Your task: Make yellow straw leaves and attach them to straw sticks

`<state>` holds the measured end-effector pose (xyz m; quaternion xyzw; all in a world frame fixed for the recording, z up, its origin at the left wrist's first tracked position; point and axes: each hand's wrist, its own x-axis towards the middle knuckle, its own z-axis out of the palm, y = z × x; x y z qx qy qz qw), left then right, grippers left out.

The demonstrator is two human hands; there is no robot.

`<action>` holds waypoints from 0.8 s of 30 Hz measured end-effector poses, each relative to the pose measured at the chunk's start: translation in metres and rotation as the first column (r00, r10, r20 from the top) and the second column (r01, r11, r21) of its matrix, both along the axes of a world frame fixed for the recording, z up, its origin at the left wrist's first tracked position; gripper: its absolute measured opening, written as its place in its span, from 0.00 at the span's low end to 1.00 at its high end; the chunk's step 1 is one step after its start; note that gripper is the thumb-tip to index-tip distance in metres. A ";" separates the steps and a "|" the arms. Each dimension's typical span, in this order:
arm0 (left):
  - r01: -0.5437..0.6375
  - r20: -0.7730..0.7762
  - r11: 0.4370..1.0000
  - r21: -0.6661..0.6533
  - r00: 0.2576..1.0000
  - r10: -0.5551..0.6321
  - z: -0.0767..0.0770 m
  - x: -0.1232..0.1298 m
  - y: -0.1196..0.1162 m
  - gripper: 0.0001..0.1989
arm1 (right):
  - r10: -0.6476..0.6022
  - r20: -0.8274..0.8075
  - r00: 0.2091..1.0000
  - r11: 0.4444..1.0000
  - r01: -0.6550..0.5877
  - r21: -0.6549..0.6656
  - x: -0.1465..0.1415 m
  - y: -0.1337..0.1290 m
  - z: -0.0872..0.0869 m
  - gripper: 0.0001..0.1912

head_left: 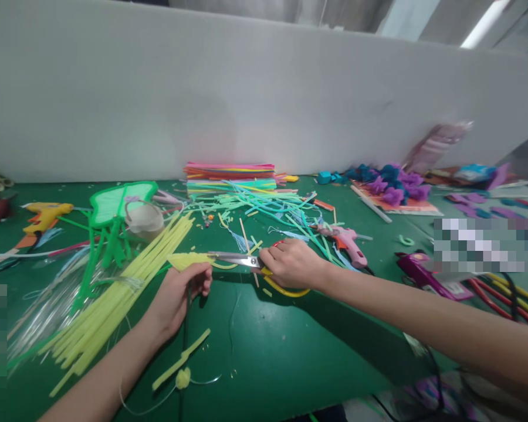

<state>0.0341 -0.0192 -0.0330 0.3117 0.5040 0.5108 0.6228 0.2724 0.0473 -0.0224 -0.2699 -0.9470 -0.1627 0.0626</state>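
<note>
My right hand (293,264) is wrapped round the handles of a pair of scissors (240,259), whose blades point left. The blade tips meet the end of a yellow fuzzy piece (187,259). That piece is pinched in my left hand (182,293), between thumb and fingers. Just left of this hand lies a bundle of long yellow fuzzy stems (114,305). Nearer the front edge are a loose yellow stem (180,360) and a small yellow ball (183,378) with clear thread.
Green stemmed shape (121,205) and yellow glue gun (48,215) stand left. Colored stems (231,173) are piled at the back. A pink glue gun (352,246), purple flowers (393,184) and a magenta tool (431,275) lie right. A white partition (246,88) rises behind.
</note>
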 end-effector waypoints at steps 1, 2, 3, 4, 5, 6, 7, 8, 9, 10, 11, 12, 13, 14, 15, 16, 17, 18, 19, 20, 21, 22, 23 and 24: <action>0.003 0.002 1.000 -0.001 1.000 -0.003 0.000 0.000 0.000 0.10 | -0.012 0.015 1.000 1.000 0.012 -0.005 0.000 -0.001 0.000 0.23; 0.007 0.006 1.000 -0.003 1.000 -0.007 0.000 -0.001 0.000 0.10 | -0.023 0.030 0.999 1.000 0.023 -0.009 -0.001 -0.002 0.000 0.23; 0.013 0.011 1.000 -0.005 1.000 -0.013 -0.001 -0.001 0.001 0.10 | -0.031 0.042 0.999 0.999 0.031 -0.012 -0.001 -0.002 -0.001 0.24; 0.017 0.012 1.000 -0.006 1.000 -0.017 -0.001 -0.001 0.001 0.10 | -0.035 0.050 0.998 0.999 0.036 -0.016 -0.001 -0.003 -0.001 0.24; 0.020 0.011 1.000 -0.006 1.000 -0.020 -0.001 -0.001 0.001 0.11 | -0.037 0.055 0.998 0.999 0.038 -0.018 -0.001 -0.003 -0.002 0.24; 0.020 0.009 1.000 -0.004 1.000 -0.020 -0.001 -0.001 0.000 0.11 | -0.034 0.055 0.998 0.999 0.035 -0.019 -0.001 -0.004 -0.002 0.24; 0.021 0.009 1.000 -0.001 1.000 -0.021 -0.001 -0.001 0.000 0.10 | -0.027 0.050 0.998 0.999 0.028 -0.019 -0.001 -0.004 -0.002 0.24; 0.022 0.008 1.000 0.002 1.000 -0.022 -0.001 -0.001 0.000 0.10 | -0.021 0.040 0.999 1.000 0.021 -0.017 -0.001 -0.005 -0.002 0.24; 0.026 0.006 1.000 0.005 1.000 -0.026 -0.001 -0.001 0.000 0.10 | -0.019 0.027 0.999 1.000 0.019 -0.016 -0.001 -0.005 -0.001 0.25; 0.029 0.003 1.000 0.006 1.000 -0.029 -0.001 -0.001 -0.001 0.10 | -0.028 0.012 1.000 0.999 0.028 -0.019 0.000 -0.006 0.000 0.26; 0.031 0.000 0.999 0.006 1.000 -0.031 0.000 -0.001 -0.001 0.10 | -0.056 -0.003 0.998 0.998 0.056 -0.026 0.000 -0.006 0.001 0.28; 0.033 -0.005 0.999 0.004 0.999 -0.032 0.000 -0.001 -0.001 0.10 | -0.106 -0.015 0.994 0.994 0.105 -0.040 0.000 -0.007 0.003 0.29; 0.032 -0.011 0.999 0.003 0.999 -0.032 0.000 -0.001 -0.001 0.10 | -0.176 -0.021 0.984 0.983 0.174 -0.058 0.001 -0.007 0.004 0.30; 0.031 -0.016 1.000 0.004 0.999 -0.031 0.000 0.000 -0.002 0.10 | -0.253 -0.021 0.967 0.965 0.251 -0.081 0.001 -0.008 0.005 0.31; 0.032 -0.022 0.999 0.006 0.999 -0.032 0.001 0.001 -0.002 0.10 | -0.328 -0.014 0.944 0.940 0.325 -0.107 0.003 -0.008 0.006 0.33; 0.034 -0.031 0.999 0.012 0.999 -0.033 0.001 0.002 -0.002 0.10 | -0.395 0.000 0.919 0.910 0.392 -0.135 0.004 -0.008 0.007 0.35; 0.038 -0.041 0.999 0.022 0.998 -0.037 0.000 0.002 -0.002 0.10 | -0.449 0.016 0.893 0.880 0.445 -0.163 0.006 -0.008 0.007 0.37; 0.043 -0.054 0.999 0.033 0.998 -0.041 0.000 0.003 -0.003 0.10 | -0.483 0.024 0.875 0.857 0.478 -0.192 0.007 -0.009 0.008 0.39; 0.050 -0.068 0.998 0.045 0.997 -0.047 0.000 0.004 -0.003 0.11 | -0.493 0.022 0.870 0.846 0.486 -0.218 0.009 -0.009 0.008 0.41; 0.059 -0.080 0.997 0.058 0.995 -0.054 -0.001 0.005 -0.003 0.11 | -0.483 0.009 0.876 0.849 0.471 -0.239 0.011 -0.009 0.008 0.42; 0.067 -0.092 0.995 0.071 0.994 -0.061 -0.001 0.005 -0.004 0.11 | -0.459 -0.010 0.888 0.860 0.442 -0.254 0.012 -0.009 0.008 0.43; 0.076 -0.102 0.994 0.084 0.992 -0.068 -0.001 0.005 -0.004 0.11 | -0.435 -0.028 0.900 0.872 0.413 -0.263 0.013 -0.010 0.008 0.43; 0.085 -0.111 0.992 0.096 0.991 -0.074 -0.001 0.005 -0.005 0.11 | -0.423 -0.038 0.905 0.876 0.398 -0.272 0.013 -0.010 0.008 0.41; 0.094 -0.119 0.990 0.108 0.990 -0.082 -0.001 0.005 -0.005 0.11 | -0.430 -0.033 0.902 0.869 0.404 -0.286 0.013 -0.009 0.009 0.38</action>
